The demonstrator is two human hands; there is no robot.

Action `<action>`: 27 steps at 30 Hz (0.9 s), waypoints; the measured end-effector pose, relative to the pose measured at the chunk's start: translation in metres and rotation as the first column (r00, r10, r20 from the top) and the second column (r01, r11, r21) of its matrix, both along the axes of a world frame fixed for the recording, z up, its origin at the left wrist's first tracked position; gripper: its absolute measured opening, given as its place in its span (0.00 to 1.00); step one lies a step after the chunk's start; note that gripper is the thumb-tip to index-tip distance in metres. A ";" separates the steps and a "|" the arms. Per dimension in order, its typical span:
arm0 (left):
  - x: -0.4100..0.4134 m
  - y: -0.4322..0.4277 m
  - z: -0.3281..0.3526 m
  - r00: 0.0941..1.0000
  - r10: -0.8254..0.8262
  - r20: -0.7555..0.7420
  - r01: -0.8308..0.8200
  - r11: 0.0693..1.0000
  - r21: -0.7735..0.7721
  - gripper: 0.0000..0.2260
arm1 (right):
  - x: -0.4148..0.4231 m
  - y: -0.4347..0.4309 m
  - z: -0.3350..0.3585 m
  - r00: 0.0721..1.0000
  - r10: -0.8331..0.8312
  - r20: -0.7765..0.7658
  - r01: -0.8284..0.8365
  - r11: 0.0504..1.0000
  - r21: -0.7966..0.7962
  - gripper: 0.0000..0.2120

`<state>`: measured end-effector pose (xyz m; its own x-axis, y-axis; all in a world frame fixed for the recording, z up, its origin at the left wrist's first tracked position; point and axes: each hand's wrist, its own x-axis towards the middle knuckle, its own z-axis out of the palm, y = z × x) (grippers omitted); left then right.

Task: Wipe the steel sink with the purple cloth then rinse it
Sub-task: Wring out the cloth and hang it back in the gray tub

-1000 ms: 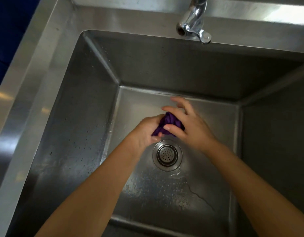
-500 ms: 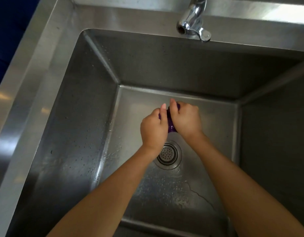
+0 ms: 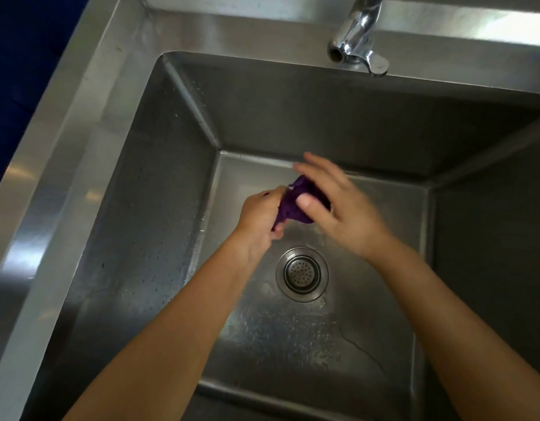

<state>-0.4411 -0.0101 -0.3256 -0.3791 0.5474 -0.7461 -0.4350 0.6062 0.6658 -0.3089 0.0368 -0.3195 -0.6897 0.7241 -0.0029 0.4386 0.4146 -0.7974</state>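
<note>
- We hold the purple cloth [image 3: 296, 202] bunched into a small wad between both hands, above the sink floor and just beyond the drain strainer [image 3: 302, 274].
- Our left hand [image 3: 259, 218] is curled tight around the wad's near end; our right hand [image 3: 338, 205] is half open, thumb pressing the cloth, the other fingers spread and lifted off it.
- We judge the wiping largely done: the steel sink [image 3: 159, 208] shows scattered droplets on the wall left of our left hand and a wet sheen on the floor below our wrists.
- No water runs from the faucet [image 3: 355, 38] beyond our hands, so this looks like wringing; whether rinsing remains we cannot tell.
- The sink is brushed steel with flat walls and creased corners; the strainer is round and perforated; the cloth looks soft, crumpled and damp.
</note>
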 end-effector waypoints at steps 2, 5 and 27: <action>0.005 0.000 0.007 0.984 -0.026 0.176 0.023 1.000 0.017 0.14 | -0.003 -0.002 -0.005 0.998 0.049 0.039 -0.053 0.994 0.096 0.28; 0.011 0.000 0.013 0.994 0.004 0.105 -0.007 1.000 0.029 0.16 | -0.009 -0.004 -0.009 0.995 -0.076 -0.060 0.085 0.982 0.168 0.22; 0.012 0.023 0.014 0.277 0.156 -0.948 0.532 0.797 0.287 0.21 | -0.018 0.012 0.011 0.884 -0.468 0.020 0.442 0.819 -0.367 0.28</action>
<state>-0.4290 0.0131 -0.3116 -0.4110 0.8123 0.4138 0.7347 0.0265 0.6779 -0.3274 0.0484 -0.3082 -0.2900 0.9144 -0.2825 0.4467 -0.1317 -0.8849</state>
